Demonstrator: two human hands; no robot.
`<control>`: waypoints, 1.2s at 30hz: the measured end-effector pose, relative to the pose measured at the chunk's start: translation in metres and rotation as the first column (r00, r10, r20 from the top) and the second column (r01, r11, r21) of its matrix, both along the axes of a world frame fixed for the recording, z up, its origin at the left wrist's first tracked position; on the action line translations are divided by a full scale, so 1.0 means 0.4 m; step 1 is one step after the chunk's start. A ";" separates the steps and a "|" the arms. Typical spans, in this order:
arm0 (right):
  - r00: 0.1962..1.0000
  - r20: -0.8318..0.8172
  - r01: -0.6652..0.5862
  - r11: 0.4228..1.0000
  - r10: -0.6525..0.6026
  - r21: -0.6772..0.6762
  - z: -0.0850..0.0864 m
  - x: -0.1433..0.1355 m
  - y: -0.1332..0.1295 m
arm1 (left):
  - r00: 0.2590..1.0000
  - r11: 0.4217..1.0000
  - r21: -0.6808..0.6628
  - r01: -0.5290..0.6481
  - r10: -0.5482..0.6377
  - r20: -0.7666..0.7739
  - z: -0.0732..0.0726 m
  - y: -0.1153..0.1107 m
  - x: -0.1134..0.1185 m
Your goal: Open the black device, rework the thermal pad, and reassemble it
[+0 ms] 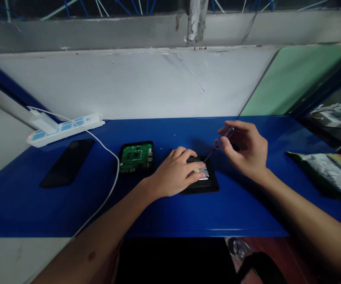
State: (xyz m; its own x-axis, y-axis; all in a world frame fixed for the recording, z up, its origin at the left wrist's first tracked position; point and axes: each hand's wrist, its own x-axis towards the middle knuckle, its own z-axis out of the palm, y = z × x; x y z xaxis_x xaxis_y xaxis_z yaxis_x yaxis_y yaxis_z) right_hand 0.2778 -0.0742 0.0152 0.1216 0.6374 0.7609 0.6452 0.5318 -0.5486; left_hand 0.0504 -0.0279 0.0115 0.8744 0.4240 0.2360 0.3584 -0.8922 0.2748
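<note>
My right hand pinches a screwdriver by its clear purplish handle. The thin shaft slants down to the left, its tip at the upper edge of a silver metal plate. That plate lies in a flat black casing on the blue table. Palm down, my left hand rests over the left part of the casing, fingers stretched out and touching the plate. A small pale yellowish patch shows between those fingers. Much of the casing is hidden beneath this hand.
Left of the hands lies a black case with a green circuit board. Further left are a black phone, a white cable and a power strip with a charger. A shiny packet lies at the right.
</note>
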 end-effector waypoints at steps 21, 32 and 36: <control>0.991 -0.076 -0.111 0.993 0.107 -0.044 -0.001 -0.001 0.003 | 1.000 1.000 -0.007 0.005 -0.004 0.021 0.002 -0.001 0.000; 0.979 0.065 -0.189 0.980 0.193 -0.062 0.009 -0.021 -0.014 | 1.000 1.000 -0.027 -0.011 0.010 -0.019 0.017 0.012 -0.030; 0.983 0.047 -0.174 0.983 0.178 -0.065 0.004 -0.030 -0.016 | 0.998 0.999 -0.043 0.009 -0.012 -0.069 0.011 0.012 -0.041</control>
